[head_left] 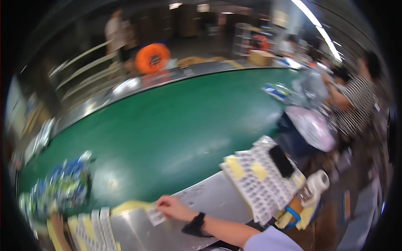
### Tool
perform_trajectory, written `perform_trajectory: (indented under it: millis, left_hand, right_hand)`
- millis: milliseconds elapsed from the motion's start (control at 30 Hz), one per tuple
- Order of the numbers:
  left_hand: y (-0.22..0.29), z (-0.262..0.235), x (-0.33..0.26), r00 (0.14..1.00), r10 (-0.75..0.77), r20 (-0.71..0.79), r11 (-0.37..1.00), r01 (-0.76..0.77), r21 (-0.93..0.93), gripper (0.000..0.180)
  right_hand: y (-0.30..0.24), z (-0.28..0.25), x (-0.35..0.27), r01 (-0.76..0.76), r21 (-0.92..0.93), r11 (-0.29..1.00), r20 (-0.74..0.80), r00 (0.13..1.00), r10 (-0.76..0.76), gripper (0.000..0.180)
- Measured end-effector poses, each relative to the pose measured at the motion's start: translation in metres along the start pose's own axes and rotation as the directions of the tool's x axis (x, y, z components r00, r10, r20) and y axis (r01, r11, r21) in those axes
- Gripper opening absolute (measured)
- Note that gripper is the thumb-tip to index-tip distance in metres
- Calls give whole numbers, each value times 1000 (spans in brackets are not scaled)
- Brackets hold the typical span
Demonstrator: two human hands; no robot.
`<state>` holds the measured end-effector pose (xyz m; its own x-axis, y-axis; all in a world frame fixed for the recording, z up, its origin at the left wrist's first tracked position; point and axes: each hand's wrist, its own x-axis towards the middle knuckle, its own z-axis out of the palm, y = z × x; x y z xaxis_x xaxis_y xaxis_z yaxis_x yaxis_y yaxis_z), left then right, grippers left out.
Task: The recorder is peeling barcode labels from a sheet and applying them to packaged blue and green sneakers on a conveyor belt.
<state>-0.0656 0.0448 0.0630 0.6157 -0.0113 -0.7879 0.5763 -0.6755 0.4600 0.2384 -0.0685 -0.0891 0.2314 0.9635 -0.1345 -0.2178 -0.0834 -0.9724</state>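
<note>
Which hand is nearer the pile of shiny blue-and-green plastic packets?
Left. The left hand is at the lower edge of the pile, contact unclear; the right hand is to its right, holding a small white label.

Pale lavender sleeve (272,240) — loose, plain-looking, ending above bare right forearm (230,231). Broad black band (195,226) round right wrist (188,214) — finer details blurred. Right hand (171,206) bare; left forearm (62,236) bare too, smeared by blur.

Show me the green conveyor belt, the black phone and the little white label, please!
Green conveyor belt (167,129): head view, on its bare middle.
Black phone (281,161): head view, on the middle of its flat face.
White label (156,218): head view, on the middle of the piece in the right hand (168,206).
</note>
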Motion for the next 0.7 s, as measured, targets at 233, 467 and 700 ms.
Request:
perform_trajectory:
  millis: [233, 467, 700]
  left_hand:
    - [7, 113, -37, 953, -115, -281, 980, 155, 126, 33]
    - [-18, 186, -24, 550, -421, -721, 881, 58, -469, 28]
    - [-39, 222, -10, 191, -681, -707, 634, -329, -700, 18]
  right_hand:
    - [-5, 4, -11, 7, 57, 998, -160, 987, 2, 49]
    - [-2, -19, 11, 63, 298, 953, -196, 981, -4, 51]
    - [-130, 177, 28, 686, 53, 725, -105, 726, -680, 43]
